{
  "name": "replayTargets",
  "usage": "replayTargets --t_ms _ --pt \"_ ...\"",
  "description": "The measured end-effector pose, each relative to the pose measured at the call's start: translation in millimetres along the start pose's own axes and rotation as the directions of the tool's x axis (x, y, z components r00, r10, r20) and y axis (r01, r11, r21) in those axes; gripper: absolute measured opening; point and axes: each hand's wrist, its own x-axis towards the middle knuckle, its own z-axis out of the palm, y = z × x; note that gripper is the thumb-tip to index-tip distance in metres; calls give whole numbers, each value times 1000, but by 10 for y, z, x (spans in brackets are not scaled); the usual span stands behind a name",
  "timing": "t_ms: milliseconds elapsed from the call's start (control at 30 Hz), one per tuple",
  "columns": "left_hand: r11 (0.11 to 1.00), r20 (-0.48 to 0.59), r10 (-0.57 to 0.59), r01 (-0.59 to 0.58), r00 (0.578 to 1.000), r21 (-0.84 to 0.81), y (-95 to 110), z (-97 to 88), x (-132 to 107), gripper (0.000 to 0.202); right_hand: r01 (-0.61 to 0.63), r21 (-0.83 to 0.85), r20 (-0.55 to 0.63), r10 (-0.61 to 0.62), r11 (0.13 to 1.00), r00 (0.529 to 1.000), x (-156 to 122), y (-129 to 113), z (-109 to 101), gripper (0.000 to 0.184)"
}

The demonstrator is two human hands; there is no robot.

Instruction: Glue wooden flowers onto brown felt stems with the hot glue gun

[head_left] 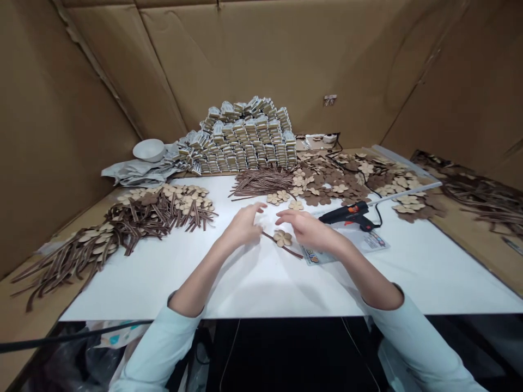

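On the white tabletop (171, 288), a small wooden flower (283, 238) lies between my hands on a thin brown strip (291, 251). My left hand (243, 226) is open, its fingertips just above the strip's upper end. My right hand (306, 228) is open too, its fingers reaching over the flower without clearly touching it. To the right of my right hand lies a black and orange hot glue gun (347, 214), with a long glue stick (404, 191) in its back. Beneath the gun is a printed plastic packet (359, 242).
Cardboard walls (261, 54) surround the table. At the back stands a large stack of small packets (245, 136), beside a white bowl (149, 150). Brown strips (261, 182) and heaps of wooden flower cut-outs (339, 185) cover the back and sides, with more strips (73, 261) at left.
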Motion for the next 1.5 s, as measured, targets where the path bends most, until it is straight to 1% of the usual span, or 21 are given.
replayTargets --t_ms 67,133,200,333,467,533,667,767,867,1000,1067,1167,1233,1300,1400,1500 --pt "987 163 73 -95 984 131 -29 -10 -10 44 10 -101 83 -2 995 997 -14 -23 -12 39" --pt "972 266 108 -158 958 176 -43 -24 -18 39 -10 -141 164 33 990 986 -15 -36 -11 39" --pt "966 314 142 -201 939 165 -42 -38 -18 34 -38 -150 199 68 988 978 -5 -37 5 37" --pt "957 342 202 -260 917 130 -20 -47 -3 25 -48 -147 164 72 988 984 26 -10 47 34" --pt "944 295 237 -291 926 157 -11 -31 -2 23 -57 -148 65 67 987 996 45 25 62 39" --pt "938 266 245 -298 932 178 -18 -30 -10 23 -71 -152 38 77 986 996 48 35 58 39" --pt "947 240 212 -259 947 189 -52 -63 -25 20 -114 -123 10 116 986 993 45 39 39 36" --pt "956 234 194 -237 953 172 -69 -100 -28 18 -94 -81 -5 94 992 996 39 40 32 30" --pt "962 205 211 -240 956 128 -58 -129 -28 18 -97 -31 22 98 995 995 38 30 35 31" --pt "964 155 247 -259 957 65 -28 -146 -27 18 -166 81 3 166 983 986 39 -18 47 20" --pt "965 124 255 -261 959 31 -15 -147 -27 18 -182 117 -10 184 976 983 33 -52 69 28" --pt "974 63 229 -228 971 -18 3 -144 -28 17 -180 108 -67 188 978 980 16 -91 138 43" --pt "979 17 199 -198 980 -57 15 -136 -28 17 -165 107 -117 177 980 977 10 -100 200 49" --pt "979 -35 178 -181 983 -98 22 -125 -27 16 -148 131 -159 168 980 973 17 -96 261 51" --pt "974 -118 158 -174 980 -142 28 -106 -24 15 -173 229 -198 220 958 955 50 -87 320 47" --pt "973 -159 144 -169 977 -159 39 -96 -21 14 -200 400 -200 298 894 933 82 -101 328 36"
